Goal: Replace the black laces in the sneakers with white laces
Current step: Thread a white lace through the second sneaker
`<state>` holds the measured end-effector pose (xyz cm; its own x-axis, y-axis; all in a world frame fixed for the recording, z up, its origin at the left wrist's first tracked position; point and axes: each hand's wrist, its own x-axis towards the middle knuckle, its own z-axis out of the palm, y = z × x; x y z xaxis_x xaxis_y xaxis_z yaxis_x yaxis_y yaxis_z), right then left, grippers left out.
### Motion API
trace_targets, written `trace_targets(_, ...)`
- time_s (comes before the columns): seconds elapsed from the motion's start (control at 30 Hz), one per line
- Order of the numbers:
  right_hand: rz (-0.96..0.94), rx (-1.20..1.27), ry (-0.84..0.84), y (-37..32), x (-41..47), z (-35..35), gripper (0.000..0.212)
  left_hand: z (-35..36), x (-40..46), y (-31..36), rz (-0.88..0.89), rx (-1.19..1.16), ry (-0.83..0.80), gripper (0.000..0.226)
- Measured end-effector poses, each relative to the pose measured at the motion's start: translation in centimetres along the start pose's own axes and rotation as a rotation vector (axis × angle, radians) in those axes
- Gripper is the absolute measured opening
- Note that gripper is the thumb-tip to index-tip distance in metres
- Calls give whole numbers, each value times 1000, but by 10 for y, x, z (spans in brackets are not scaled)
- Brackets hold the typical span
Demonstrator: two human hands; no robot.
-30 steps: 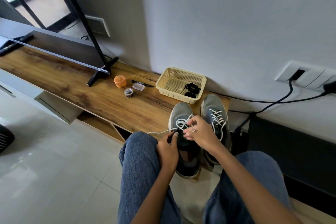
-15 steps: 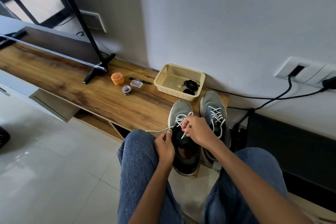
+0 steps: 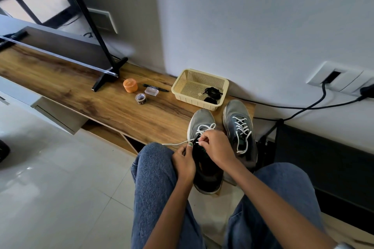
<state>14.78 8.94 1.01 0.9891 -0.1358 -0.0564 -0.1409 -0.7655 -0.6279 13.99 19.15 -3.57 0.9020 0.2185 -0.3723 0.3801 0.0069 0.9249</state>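
While the cream perforated plastic basket holds bundled black laces, both hands, left hand and right hand, pinch a white lace on the left grey sneaker atop the wooden shelf

- Soft daylight fills the room, entering from the window at upper left; the scene is evenly lit, neither harsh nor dim.
- The white floor tiles carry a pale sheen and blurred reflections at left.
- The grey wall darkens toward the corner, where a faint shadow falls behind the black stand.
- The basket and sneakers cast only short, diffuse shadows on the wooden shelf.
- Wide-angle distortion bends straight lines toward the frame edges.
- Focus is fair at centre; the edges and near foreground look slightly soft.
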Motion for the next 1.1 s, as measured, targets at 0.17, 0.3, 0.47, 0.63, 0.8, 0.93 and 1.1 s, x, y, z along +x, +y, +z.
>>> trace_targets(0.17, -12, -159, -23, -3, 2, 9, 12, 0, -1, 1, 14, -5, -2, 32)
trace_targets(0.3, -14, -154, -13, -3, 3, 12, 10, 1, -1, 0, 33, -9, -3, 26)
trace_targets(0.47, -29, -138, -32, -2, 4, 10, 11, 0, -3, 2, 62, -23, -7, 32)
trace_targets(0.63, -14, -109, -39, -3, 4, 9, 9, 0, -4, 2, 67, -20, -13, 33)
trace_targets(0.8, 8, -80, -16, -4, 3, 13, 8, 0, -2, -2, 76, -5, -13, 28)
trace_targets(0.93, 23, -97, -11, -5, 4, 14, 12, 1, 1, -5, 61, 6, 18, 31)
trace_targets(1.1, 41, -101, -7, -1, 1, 15, 13, 1, 5, -7, 80, 63, -46, 27)
